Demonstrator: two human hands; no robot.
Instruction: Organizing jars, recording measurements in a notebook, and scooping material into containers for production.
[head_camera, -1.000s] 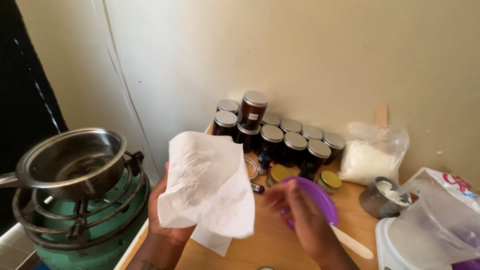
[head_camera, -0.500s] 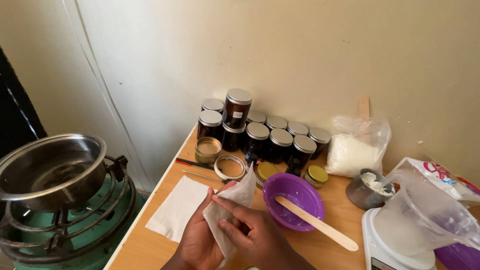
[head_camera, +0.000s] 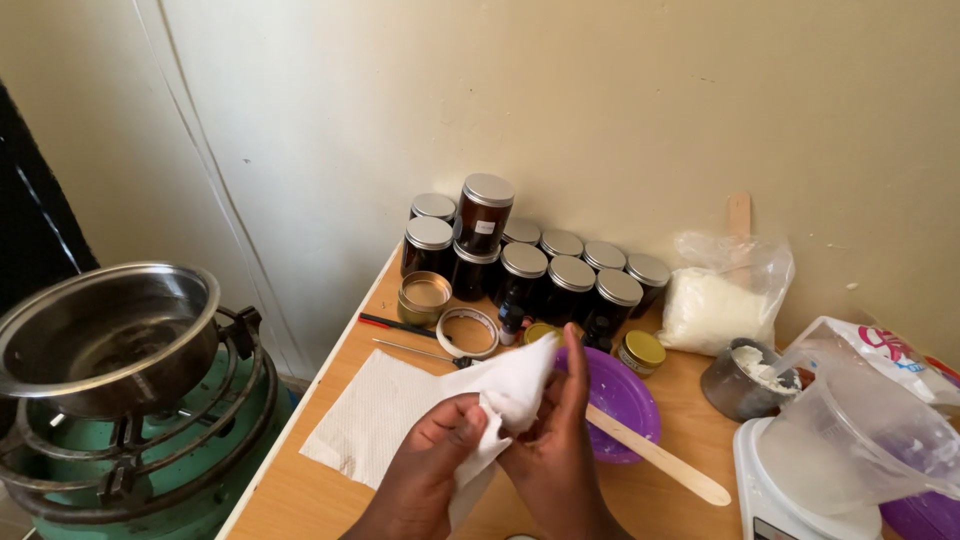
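Both hands bunch a white tissue (head_camera: 510, 385) low over the table (head_camera: 300, 500): the left hand (head_camera: 435, 455) pinches it with thumb and fingers, the right hand (head_camera: 555, 450) presses against it, one finger raised. At nine o'clock a napkin (head_camera: 375, 410) lies flat. At two o'clock a purple bowl (head_camera: 625, 395) carries a wooden stick (head_camera: 660, 460). At twelve o'clock stand dark jars (head_camera: 530, 255).

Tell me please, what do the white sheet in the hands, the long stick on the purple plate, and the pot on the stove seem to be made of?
White sheet: likely paper towel, matte, with soft creases and a faint embossed grain.
Long stick: probably bare wood, pale tan and flat, without shine.
Pot: metal, perhaps steel or aluminium, grey with dull reflections on its rim.
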